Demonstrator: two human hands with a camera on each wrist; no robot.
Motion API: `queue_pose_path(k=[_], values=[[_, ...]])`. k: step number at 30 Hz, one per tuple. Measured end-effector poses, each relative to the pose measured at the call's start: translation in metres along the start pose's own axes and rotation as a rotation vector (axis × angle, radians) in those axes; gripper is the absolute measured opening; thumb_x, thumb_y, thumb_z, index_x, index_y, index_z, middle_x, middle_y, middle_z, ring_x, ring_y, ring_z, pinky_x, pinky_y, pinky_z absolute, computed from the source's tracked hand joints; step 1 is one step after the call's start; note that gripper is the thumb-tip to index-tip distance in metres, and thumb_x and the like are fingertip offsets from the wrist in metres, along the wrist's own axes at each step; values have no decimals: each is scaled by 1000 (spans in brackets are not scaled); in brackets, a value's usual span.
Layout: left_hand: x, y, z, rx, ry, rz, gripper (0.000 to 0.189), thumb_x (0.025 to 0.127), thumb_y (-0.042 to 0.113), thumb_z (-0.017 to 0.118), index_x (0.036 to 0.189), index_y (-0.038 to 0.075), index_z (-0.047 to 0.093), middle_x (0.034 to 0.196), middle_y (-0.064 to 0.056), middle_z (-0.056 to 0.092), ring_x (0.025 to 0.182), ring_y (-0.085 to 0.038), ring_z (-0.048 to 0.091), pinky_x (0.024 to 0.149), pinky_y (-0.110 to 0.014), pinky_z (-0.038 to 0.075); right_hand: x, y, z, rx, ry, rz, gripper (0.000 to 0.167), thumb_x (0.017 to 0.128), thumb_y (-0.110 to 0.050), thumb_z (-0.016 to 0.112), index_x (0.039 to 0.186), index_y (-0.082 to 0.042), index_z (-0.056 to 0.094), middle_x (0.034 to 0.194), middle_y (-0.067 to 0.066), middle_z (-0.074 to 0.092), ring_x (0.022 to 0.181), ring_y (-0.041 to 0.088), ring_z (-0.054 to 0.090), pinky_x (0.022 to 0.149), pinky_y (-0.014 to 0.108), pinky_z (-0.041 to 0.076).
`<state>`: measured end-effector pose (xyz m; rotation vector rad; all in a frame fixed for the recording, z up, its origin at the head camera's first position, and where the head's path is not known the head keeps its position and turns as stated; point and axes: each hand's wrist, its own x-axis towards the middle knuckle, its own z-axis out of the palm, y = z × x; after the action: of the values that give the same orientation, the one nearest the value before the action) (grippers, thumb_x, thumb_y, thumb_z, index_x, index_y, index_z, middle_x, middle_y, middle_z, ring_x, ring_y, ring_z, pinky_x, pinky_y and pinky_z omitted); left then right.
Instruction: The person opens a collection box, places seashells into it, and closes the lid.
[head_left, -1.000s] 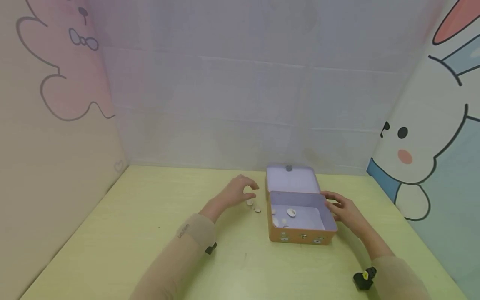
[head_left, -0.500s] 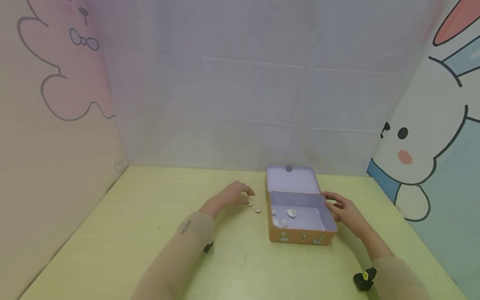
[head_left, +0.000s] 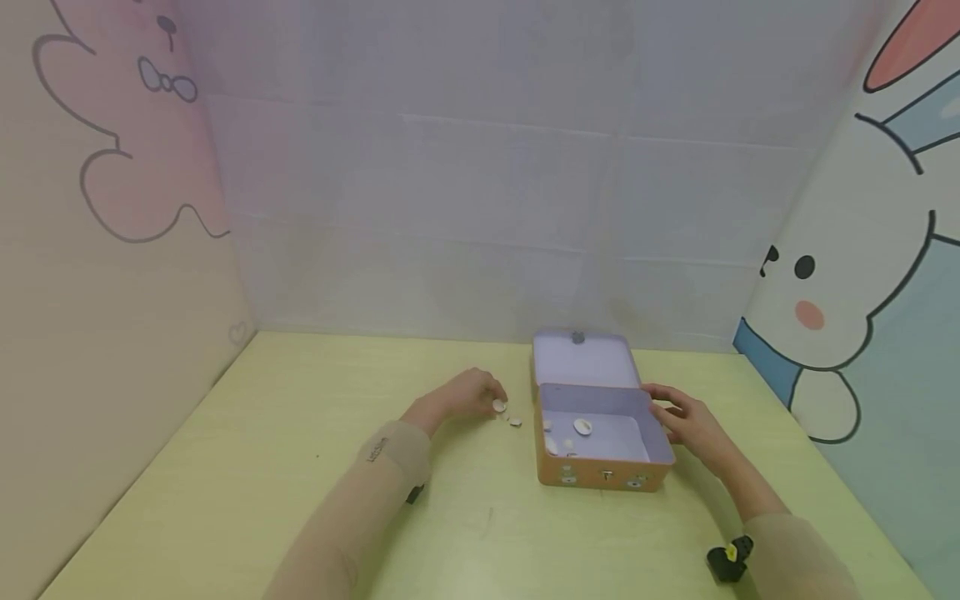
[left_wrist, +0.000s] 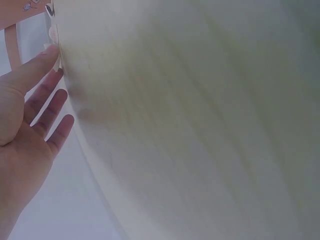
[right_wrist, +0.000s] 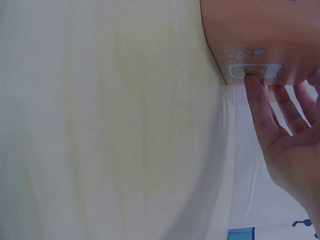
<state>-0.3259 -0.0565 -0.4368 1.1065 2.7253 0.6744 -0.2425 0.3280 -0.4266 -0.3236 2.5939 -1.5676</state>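
My left hand (head_left: 467,393) pinches a small white seashell (head_left: 499,406) close over the table; in the left wrist view, thumb and forefinger meet on the shell (left_wrist: 56,59) while the other fingers spread apart. Another shell (head_left: 515,422) lies just nearer on the table. To the right stands an orange tin box (head_left: 577,475) with a lilac inside, its lid (head_left: 585,358) folded back. Inside are a larger oval shell (head_left: 582,427) and several smaller pieces by the left wall. My right hand (head_left: 690,423) holds the box at its back right corner, one fingertip pressed on its printed side (right_wrist: 250,70).
A pale yellow table (head_left: 262,450) carries everything. Behind it hangs a pale sheet (head_left: 450,208). Side walls bear a pink bear drawing (head_left: 142,150) and a white rabbit drawing (head_left: 832,300). A black wrist device (head_left: 729,560) sits under the right sleeve.
My left hand has lowered toward the shells, and its thumb and forefinger have closed on one. The right hand and the tin box have stayed where they were.
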Motion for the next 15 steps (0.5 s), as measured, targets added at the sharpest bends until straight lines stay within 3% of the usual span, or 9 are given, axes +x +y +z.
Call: queue_pose_path(k=[6,15], values=[[1,0,-1,6,3,3,19,77,8,75,96,9,72,99,-3,68,96,-19,59,92,-32,45,1,-1,0,-6,0,4,50,99,-26,48,142,-3,37,142,27,36,123,47,43,77,40,56],[1,1,0,-22,-21,-50,19,76,8,77,94,10,70,98,-2,66,95,-17,57,91,-32,45,1,1,1,-22,4,11,50,99,-29,49,141,-3,38,141,27,36,121,48,43,77,40,56]])
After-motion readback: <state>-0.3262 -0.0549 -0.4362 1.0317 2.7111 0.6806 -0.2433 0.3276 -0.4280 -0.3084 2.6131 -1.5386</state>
